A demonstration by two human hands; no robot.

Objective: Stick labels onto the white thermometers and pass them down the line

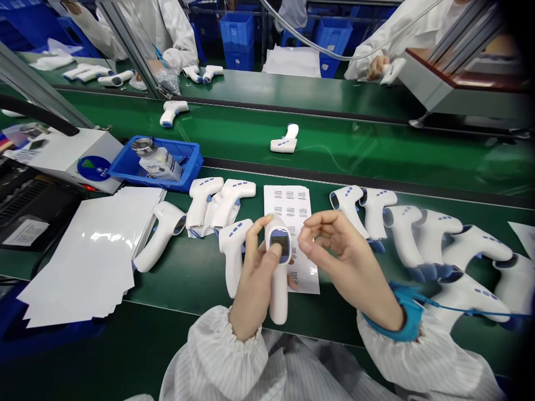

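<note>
My left hand [253, 284] grips a white infrared thermometer [278, 298], its handle pointing down toward me and its small screen facing up. The thumb rests at the screen's edge. Just right of the thermometer's head is my right hand [351, 259], thumb and fingertips pinched together; whatever lies between them is too small to make out. A blue band [412, 314] with a cord circles the right wrist. Beneath both hands lies a sheet of printed labels [307, 278], partly covered. Another thermometer [232, 262] lies close to my left hand.
More thermometers lie at the right [438, 234] and left [204, 200]. A paper stack [83, 250] and a blue tray [192, 167] holding a bottle [161, 162] are at left. Beyond runs a green conveyor [234, 125] carrying two thermometers. Co-workers in white sleeves [179, 33] work across it.
</note>
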